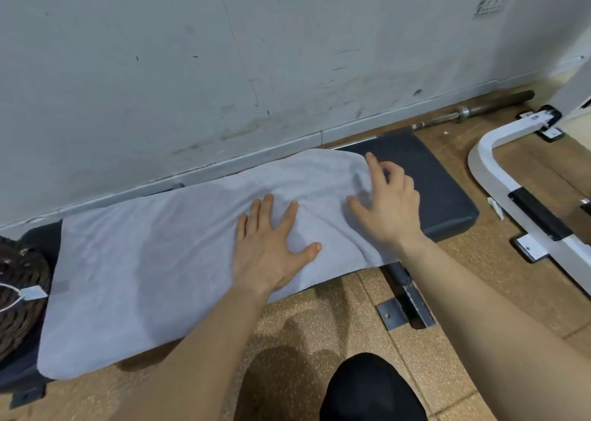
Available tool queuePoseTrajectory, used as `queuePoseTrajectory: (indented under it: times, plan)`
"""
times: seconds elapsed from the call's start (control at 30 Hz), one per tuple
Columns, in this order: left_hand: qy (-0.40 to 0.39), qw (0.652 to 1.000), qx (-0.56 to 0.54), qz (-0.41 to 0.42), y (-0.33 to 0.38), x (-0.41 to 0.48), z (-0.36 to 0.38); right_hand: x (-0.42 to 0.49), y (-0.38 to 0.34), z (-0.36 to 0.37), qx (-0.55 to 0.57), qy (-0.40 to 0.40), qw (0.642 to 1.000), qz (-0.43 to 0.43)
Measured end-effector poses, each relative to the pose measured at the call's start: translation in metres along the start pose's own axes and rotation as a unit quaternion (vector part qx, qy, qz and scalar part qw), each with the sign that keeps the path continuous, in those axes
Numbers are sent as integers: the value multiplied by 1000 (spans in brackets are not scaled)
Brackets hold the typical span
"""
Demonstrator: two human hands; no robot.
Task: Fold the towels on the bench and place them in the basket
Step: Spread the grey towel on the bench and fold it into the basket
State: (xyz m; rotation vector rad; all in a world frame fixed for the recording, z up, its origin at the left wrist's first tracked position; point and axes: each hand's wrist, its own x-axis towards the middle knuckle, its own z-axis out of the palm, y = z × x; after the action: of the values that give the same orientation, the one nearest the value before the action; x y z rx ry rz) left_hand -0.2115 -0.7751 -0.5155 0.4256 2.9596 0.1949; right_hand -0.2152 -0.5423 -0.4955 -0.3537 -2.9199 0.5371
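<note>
Smoothing looks like the step in hand to me. The towel [160, 260] lies opened out in one layer on the bench [441, 190], not folded yet, and covers most of the pad. Its long axis runs along the bench, from the end by the wicker basket [19, 292], well off past the left hand's [271, 248] little finger, up to the end under the right hand's [390, 203] fingers. The short edges point across the pad. The near long edge hangs a bit over the front, just behind the left wrist.

The left hand is flat on the cloth, fingers straight and spread, thumb out wide, pressing down. The right hand sits at the far end with its fingers apart and half bent, tips on the cloth near its edge. I don't see anything pinched, though the undersides of the fingertips are hidden. There's a ridge of wrinkles between the two thumbs.

To do it well, I'd use the left palm as an anchor and sweep the right fingers outward toward the bare pad, so that ridge flattens before any fold. Then bring short end to short end with the corners matched, or it'll go skewed.

Further out, a barbell [479, 110] lies along the wall beyond the right fingertips. A white metal frame [499, 177] sits off the little-finger side.
</note>
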Motion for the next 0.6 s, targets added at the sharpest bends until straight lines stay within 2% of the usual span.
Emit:
queuePoseTrajectory:
  times: [0.07,0.13,0.2,0.37,0.4,0.5,0.6]
  plan:
    - [-9,1000,6,2,1,0,-1,-11,3,2,-77,-35,989,-118]
    - [-21,1000,13,6,1,-1,1,-17,8,6,-98,-122,973,-168]
    - [-30,999,23,15,-1,-2,2,-18,19,9,-107,-186,964,-156]
    - [-71,997,36,20,5,-9,-8,-6,41,-3,-130,-205,960,-140]
    - [-51,998,18,14,9,-6,-14,-5,43,-3,-142,-204,957,-147]
    - [105,992,-65,26,27,28,-35,-6,44,1,-143,-196,958,-153]
    - [131,980,-129,77,54,89,-47,-7,46,2,-137,-180,962,-155]
